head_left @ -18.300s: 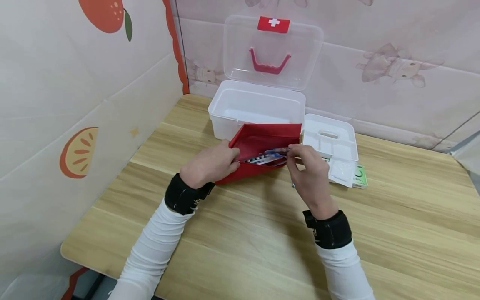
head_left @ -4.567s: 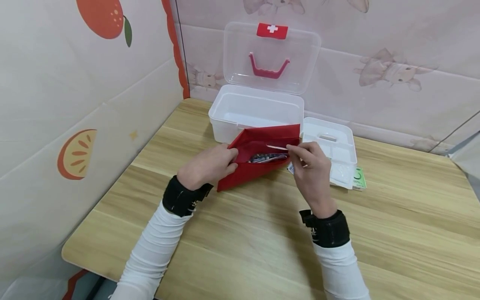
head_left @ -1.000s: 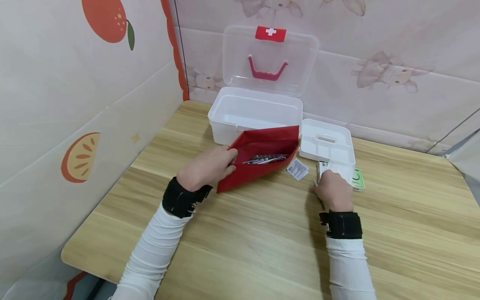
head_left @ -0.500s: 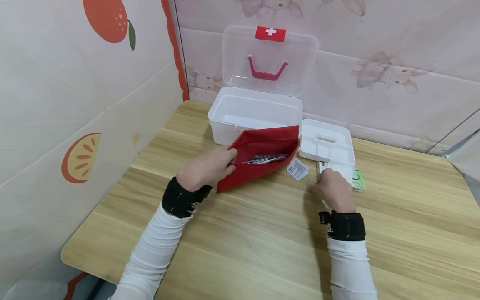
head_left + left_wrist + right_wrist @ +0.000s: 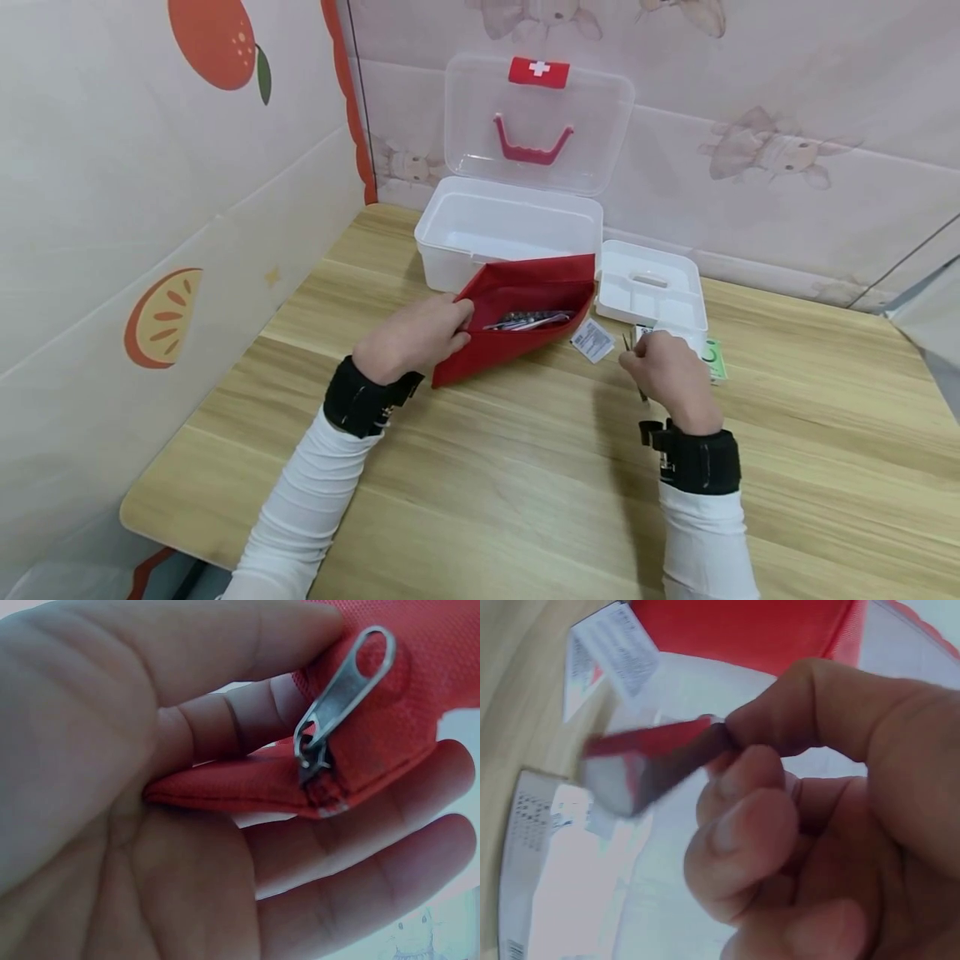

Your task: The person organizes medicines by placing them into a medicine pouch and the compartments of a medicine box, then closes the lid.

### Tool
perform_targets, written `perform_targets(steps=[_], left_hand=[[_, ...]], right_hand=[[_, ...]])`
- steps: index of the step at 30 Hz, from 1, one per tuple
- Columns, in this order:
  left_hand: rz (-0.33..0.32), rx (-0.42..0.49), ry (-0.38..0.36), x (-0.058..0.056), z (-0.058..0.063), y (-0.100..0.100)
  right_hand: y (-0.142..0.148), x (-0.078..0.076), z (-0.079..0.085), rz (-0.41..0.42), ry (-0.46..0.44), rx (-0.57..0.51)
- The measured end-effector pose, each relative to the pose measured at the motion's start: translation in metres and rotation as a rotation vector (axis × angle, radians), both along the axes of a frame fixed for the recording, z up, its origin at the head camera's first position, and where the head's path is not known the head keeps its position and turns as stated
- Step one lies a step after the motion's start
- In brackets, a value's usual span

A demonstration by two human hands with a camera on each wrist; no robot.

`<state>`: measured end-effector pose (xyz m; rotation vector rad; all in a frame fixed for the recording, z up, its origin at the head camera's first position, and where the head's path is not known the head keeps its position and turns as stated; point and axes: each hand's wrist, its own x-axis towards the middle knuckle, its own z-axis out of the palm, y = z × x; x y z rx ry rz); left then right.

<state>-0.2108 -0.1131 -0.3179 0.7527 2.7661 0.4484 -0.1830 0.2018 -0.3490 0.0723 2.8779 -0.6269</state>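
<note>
A red fabric zip pouch [image 5: 498, 358] stands with its mouth spread wide, and my left hand [image 5: 412, 337] grips its left end. Its metal zipper pull [image 5: 349, 690] shows between thumb and fingers in the left wrist view. Inside the pouch lie thin packets and blister strips [image 5: 528, 319]. To the right, my right hand [image 5: 671, 375] pinches small metal tweezers [image 5: 679, 761] between thumb and forefinger, blurred in the right wrist view. Left of that hand a small printed sachet [image 5: 592, 340] lies on the table.
Behind the pouch stands a clear plastic first-aid box [image 5: 442, 265] with its lid raised. A white compartment tray [image 5: 651, 281] rests to its right. A green-and-white carton [image 5: 715, 360] lies partly under the tray's front, beyond my right hand.
My right hand has left the pouch's mouth, where it held a thin item, and moved right with the tweezers. The sachet now shows uncovered. My left hand keeps its grip.
</note>
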Motion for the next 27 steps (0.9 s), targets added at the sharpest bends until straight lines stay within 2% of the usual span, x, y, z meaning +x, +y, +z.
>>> perform_targets(steps=[3, 13, 18, 22, 27], left_hand=[[0.001, 0.001, 0.0, 0.0, -0.001, 0.0], [0.001, 0.014, -0.006, 0.0, -0.002, 0.0], [0.009, 0.011, -0.016, -0.001, -0.002, 0.001], [0.009, 0.015, -0.011, -0.002, -0.003, 0.001], [0.005, 0.011, -0.004, -0.002, -0.003, 0.001]], right_hand=[[-0.004, 0.002, 0.004, 0.004, 0.061, -0.026], [-0.025, 0.009, 0.015, 0.03, 0.411, -0.152], [-0.039, 0.007, 0.01, 0.101, 0.638, -0.234], [-0.051, 0.002, 0.001, 0.194, 0.791, -0.335], [-0.063, -0.003, -0.009, 0.283, 0.908, -0.389]])
